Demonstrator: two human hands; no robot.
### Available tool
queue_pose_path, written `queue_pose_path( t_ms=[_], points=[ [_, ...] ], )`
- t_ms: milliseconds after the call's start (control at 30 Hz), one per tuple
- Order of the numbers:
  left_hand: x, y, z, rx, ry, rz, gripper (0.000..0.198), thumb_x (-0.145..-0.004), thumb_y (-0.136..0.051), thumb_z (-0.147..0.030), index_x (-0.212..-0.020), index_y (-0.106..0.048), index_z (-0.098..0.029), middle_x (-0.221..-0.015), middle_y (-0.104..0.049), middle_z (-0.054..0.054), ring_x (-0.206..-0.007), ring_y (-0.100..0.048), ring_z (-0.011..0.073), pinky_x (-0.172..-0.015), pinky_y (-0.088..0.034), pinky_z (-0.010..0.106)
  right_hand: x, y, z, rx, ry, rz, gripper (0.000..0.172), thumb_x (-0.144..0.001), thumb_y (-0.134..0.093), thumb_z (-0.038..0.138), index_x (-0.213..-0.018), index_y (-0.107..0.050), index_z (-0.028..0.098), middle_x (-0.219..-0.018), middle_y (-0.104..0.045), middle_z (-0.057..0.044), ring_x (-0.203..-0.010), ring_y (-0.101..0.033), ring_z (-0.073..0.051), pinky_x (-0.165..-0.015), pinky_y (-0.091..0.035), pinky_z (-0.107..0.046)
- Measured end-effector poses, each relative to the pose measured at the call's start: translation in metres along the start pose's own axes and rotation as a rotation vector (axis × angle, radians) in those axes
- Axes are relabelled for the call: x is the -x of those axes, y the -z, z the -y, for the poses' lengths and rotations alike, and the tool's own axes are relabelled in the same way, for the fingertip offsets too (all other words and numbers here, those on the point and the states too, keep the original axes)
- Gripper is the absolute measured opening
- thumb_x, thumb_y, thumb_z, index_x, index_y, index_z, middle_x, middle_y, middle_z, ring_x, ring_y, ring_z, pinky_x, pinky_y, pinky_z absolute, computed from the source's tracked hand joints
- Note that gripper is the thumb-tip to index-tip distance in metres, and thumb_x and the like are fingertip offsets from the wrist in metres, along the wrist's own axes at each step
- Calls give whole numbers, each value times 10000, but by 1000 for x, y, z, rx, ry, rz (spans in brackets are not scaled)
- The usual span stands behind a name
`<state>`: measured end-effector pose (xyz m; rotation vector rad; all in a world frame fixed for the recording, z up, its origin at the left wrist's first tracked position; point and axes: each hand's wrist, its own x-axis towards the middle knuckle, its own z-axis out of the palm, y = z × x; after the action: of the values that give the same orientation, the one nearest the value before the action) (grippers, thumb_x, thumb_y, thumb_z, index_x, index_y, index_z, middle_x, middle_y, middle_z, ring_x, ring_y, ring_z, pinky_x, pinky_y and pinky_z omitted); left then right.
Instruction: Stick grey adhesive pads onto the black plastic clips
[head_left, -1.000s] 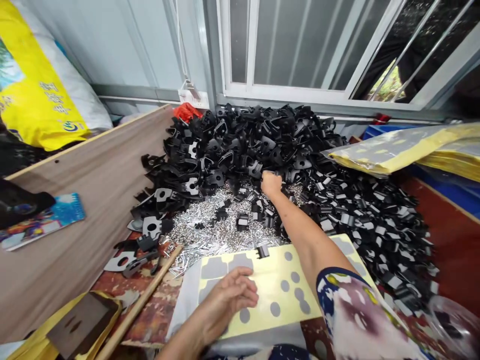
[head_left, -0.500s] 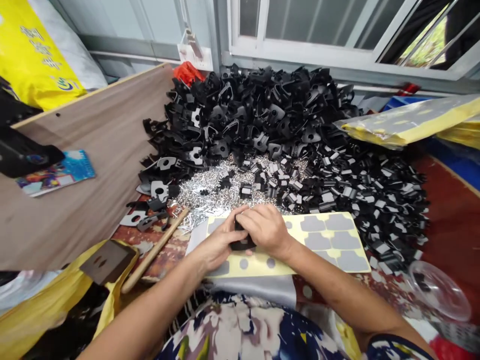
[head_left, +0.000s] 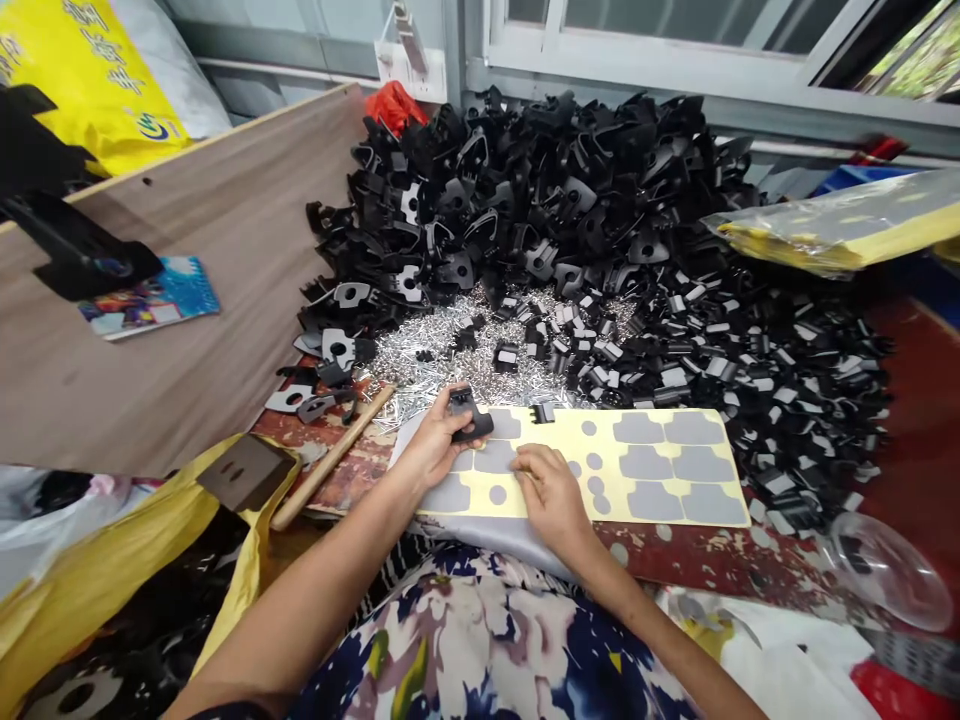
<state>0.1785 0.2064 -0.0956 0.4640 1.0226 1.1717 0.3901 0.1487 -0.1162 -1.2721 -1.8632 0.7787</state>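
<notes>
My left hand grips a black plastic part just above the left end of a yellow sticker sheet bearing grey pads. My right hand rests on that sheet with fingers curled, its fingertips pinching at a grey pad; whether anything is lifted is unclear. A small black clip lies at the sheet's top edge. Behind the sheet lie a spread of shiny metal pins and a big heap of black plastic parts.
A wooden stick lies left of the sheet. A brown board with a blue booklet slopes at left. Smaller black clips cover the right. Wrapped yellow sheets sit far right, a clear plastic cup near right.
My right hand pulled back from the heap with a black part and passed it to my left hand. My right hand has now moved down onto the sticker sheet. The view tilted downward.
</notes>
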Motion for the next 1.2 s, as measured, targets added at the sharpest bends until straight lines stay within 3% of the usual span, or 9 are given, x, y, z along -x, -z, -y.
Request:
queue_pose_path(
  t_ms=[67, 200, 267, 400, 500, 600, 700, 1200],
  points=[
    [-1, 0, 3, -6, -19, -2, 618, -792, -738, -125, -1355, -535, -277, -829, -623, 1, -680, -716, 211, -541, -557, 258, -1, 10, 0, -113, -57, 58, 146, -972, -563, 234, -964, -709, 237, -1087, -735, -93, -1084, -659, -283, -979, -516, -464],
    [-1, 1, 2, 0, -30, -10, 584, -754, -808, -164, -1267, -552, -277, -850, -606, -1, -686, -681, 188, -557, -556, 259, -10, 42, 3, -434, -106, 495, 125, -958, -643, 319, -981, -730, 233, -1019, -735, -67, -984, -702, -245, -932, -541, -413],
    [1, 1, 0, 9, -34, -7, 602, -724, -849, -161, -1243, -567, -277, -879, -600, 2, -711, -657, 175, -580, -562, 261, -17, 54, 6, -573, -94, 565, 133, -946, -676, 341, -1019, -701, 233, -997, -737, -56, -981, -702, -237, -932, -544, -401],
    [19, -8, -7, 94, 23, 95, 659, -703, -927, -191, -1265, -594, -283, -978, -615, 15, -782, -620, 156, -665, -590, 280, -30, 55, 15, -495, -82, 133, 210, -900, -741, 250, -1088, -648, 264, -961, -681, -18, -962, -657, -204, -928, -528, -362],
    [36, -19, -10, 189, 82, 225, 564, -812, -888, -399, -1288, -619, -265, -1038, -631, 48, -806, -616, 166, -677, -604, 307, -39, 46, 21, -366, -59, -35, 234, -921, -720, 219, -1140, -662, 276, -977, -657, -19, -959, -638, -198, -931, -517, -363],
    [43, -28, -8, 231, 102, 304, 531, -858, -824, -519, -1269, -629, -246, -1076, -643, 76, -832, -646, 208, -637, -611, 332, -43, 38, 23, -316, -38, -59, 175, -936, -707, 228, -1102, -673, 272, -965, -668, -21, -944, -644, -202, -914, -517, -374],
    [42, -29, -4, 252, 112, 334, 472, -897, -780, -508, -1261, -638, -243, -1079, -635, 75, -797, -633, 186, -636, -619, 332, -45, 33, 23, -287, -10, -39, 136, -949, -691, 239, -1081, -679, 264, -953, -673, -23, -926, -647, -203, -890, -516, -377],
    [37, -27, 1, 261, 107, 318, 416, -925, -733, -506, -1241, -659, -246, -1063, -609, 70, -768, -606, 175, -619, -635, 352, -42, 22, 19, -329, -37, -62, 100, -940, -711, 269, -1030, -672, 252, -946, -674, -26, -918, -649, -206, -862, -529, -358]
  ],
)
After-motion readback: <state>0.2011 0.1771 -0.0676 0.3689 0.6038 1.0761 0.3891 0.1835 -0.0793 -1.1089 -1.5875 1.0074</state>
